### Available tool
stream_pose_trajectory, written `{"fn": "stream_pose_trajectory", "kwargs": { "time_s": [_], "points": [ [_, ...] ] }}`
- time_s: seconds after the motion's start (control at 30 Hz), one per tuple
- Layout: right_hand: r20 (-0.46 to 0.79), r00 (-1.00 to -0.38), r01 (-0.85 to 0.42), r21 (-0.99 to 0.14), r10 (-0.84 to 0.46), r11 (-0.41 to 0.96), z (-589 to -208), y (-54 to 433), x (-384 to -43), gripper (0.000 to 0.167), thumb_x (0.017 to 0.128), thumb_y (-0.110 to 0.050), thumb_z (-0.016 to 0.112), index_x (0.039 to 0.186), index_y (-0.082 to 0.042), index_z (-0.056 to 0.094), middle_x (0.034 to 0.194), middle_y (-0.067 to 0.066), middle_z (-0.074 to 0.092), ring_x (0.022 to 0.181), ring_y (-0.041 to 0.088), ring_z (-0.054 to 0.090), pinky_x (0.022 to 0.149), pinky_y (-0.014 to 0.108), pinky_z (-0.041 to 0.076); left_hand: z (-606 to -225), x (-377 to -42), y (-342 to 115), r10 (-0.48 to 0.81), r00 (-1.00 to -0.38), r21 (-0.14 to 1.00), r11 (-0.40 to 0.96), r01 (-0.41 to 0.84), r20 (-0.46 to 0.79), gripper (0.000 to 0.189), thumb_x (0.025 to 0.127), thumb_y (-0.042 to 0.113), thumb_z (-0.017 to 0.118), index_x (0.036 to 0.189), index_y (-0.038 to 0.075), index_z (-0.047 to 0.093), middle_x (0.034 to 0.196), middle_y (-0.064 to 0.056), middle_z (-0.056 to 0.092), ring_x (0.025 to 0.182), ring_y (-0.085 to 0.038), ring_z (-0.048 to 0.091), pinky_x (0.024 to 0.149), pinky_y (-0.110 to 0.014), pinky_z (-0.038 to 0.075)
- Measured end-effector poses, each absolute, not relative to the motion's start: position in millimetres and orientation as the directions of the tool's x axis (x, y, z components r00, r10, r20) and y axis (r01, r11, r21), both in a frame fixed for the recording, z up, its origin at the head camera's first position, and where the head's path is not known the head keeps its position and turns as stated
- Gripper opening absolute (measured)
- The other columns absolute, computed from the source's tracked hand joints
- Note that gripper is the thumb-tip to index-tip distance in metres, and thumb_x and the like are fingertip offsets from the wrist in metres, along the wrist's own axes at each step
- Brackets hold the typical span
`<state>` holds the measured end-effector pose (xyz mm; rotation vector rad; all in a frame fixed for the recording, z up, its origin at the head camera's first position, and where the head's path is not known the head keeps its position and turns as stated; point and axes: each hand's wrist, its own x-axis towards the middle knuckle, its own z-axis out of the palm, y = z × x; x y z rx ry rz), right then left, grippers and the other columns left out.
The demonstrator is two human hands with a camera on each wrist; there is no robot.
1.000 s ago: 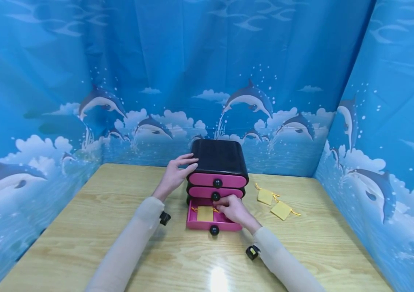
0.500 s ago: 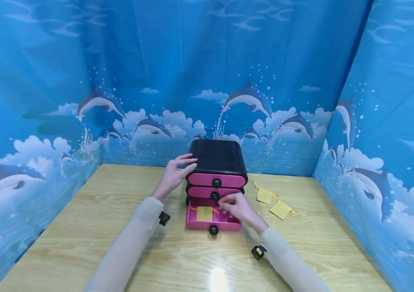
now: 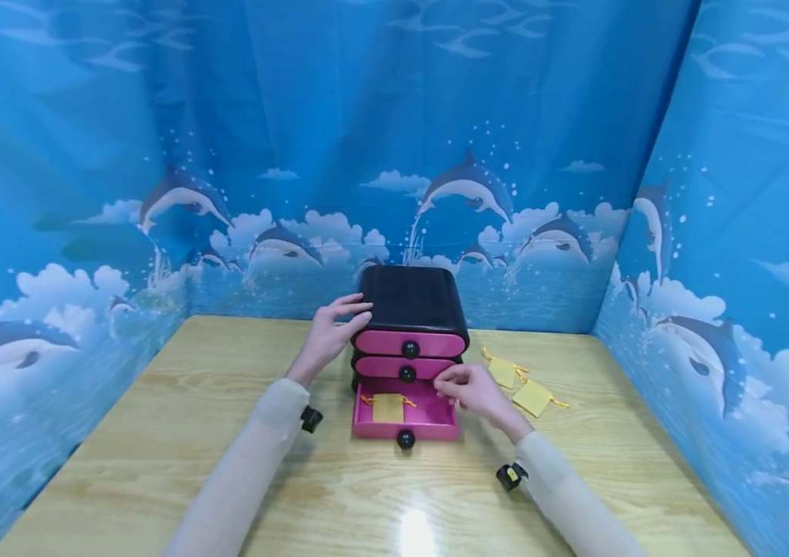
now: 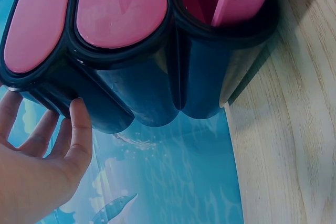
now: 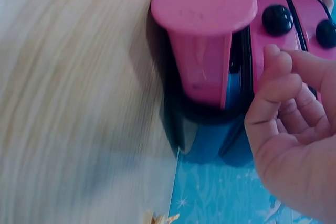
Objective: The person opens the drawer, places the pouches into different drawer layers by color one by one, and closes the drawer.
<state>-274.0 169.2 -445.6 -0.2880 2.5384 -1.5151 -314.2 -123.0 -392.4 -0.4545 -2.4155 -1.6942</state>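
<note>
A black mini drawer unit (image 3: pixel 414 298) with pink drawer fronts and round black knobs stands on the table. Its bottom drawer (image 3: pixel 429 431) is pulled out, and a yellow drawstring pouch (image 3: pixel 387 408) lies inside on the left. My left hand (image 3: pixel 330 331) rests against the unit's upper left side, fingers extended; the left wrist view shows the fingertips along the black casing. Over the right side of the pulled-out drawer is my right hand (image 3: pixel 476 392), its fingers loosely curled with nothing visible between them. Two more yellow pouches, a rear pouch (image 3: pixel 502 372) and a front pouch (image 3: pixel 532 398), lie right of the unit.
The wooden table (image 3: pixel 227 433) carries the unit near its back edge. A blue dolphin-print curtain (image 3: pixel 311 155) hangs behind and along both sides. The middle drawer (image 3: pixel 374 367) and top drawer (image 3: pixel 380 343) are closed.
My right hand has moved right, from beside the pouch inside the drawer to the drawer's right edge, near the loose pouches. The left hand stays on the unit.
</note>
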Motion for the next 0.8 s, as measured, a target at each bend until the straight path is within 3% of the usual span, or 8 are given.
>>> {"fn": "stream_pose_trajectory", "kwargs": {
  "time_s": [0.23, 0.47, 0.63, 0.8],
  "points": [
    [-0.028, -0.935, -0.141, -0.886, -0.354, 0.442, -447.2, 193.3, -277.7, 0.030, 0.092, -0.023, 0.070, 0.110, 0.001, 0.071, 0.091, 0.008, 0.073, 0.075, 0.025, 0.063, 0.060, 0.034, 0.053, -393.2, -313.6, -122.6, 0.156, -0.942, 0.893, 0.302, 0.333, 0.299, 0.040, 0.095, 0.039, 0.064, 0.129, 0.017, 0.066, 0.152, -0.001, 0.044, 0.146, -0.026, 0.029, 0.103, -0.050, 0.047],
    [-0.028, -0.947, -0.125, -0.887, -0.321, 0.445, -449.1, 210.9, -280.6, 0.026, 0.090, -0.025, 0.072, 0.108, -0.007, 0.073, 0.096, 0.012, 0.073, 0.087, 0.041, 0.063, 0.069, 0.043, 0.057, -393.3, -313.8, -121.4, 0.160, -0.941, 0.894, 0.299, 0.333, 0.297, 0.040, 0.095, 0.039, 0.064, 0.128, 0.017, 0.066, 0.152, -0.001, 0.044, 0.146, -0.026, 0.029, 0.103, -0.050, 0.047],
    [-0.009, -0.952, -0.135, -0.884, -0.305, 0.447, -449.4, 222.5, -282.9, 0.029, 0.091, -0.025, 0.071, 0.111, -0.003, 0.071, 0.100, 0.023, 0.069, 0.087, 0.039, 0.063, 0.071, 0.045, 0.056, -392.7, -314.4, -121.0, 0.158, -0.939, 0.890, 0.303, 0.342, 0.307, 0.040, 0.094, 0.040, 0.065, 0.127, 0.019, 0.067, 0.150, 0.001, 0.045, 0.145, -0.025, 0.031, 0.102, -0.049, 0.049],
    [-0.019, -0.955, -0.119, -0.889, -0.296, 0.442, -450.7, 234.0, -288.0, 0.033, 0.092, -0.021, 0.070, 0.115, 0.003, 0.068, 0.103, 0.016, 0.070, 0.086, 0.028, 0.063, 0.072, 0.046, 0.057, -393.6, -313.7, -121.3, 0.156, -0.936, 0.888, 0.299, 0.349, 0.315, 0.041, 0.094, 0.042, 0.065, 0.128, 0.019, 0.067, 0.150, 0.000, 0.045, 0.145, -0.026, 0.031, 0.102, -0.050, 0.048]
  ]
}}
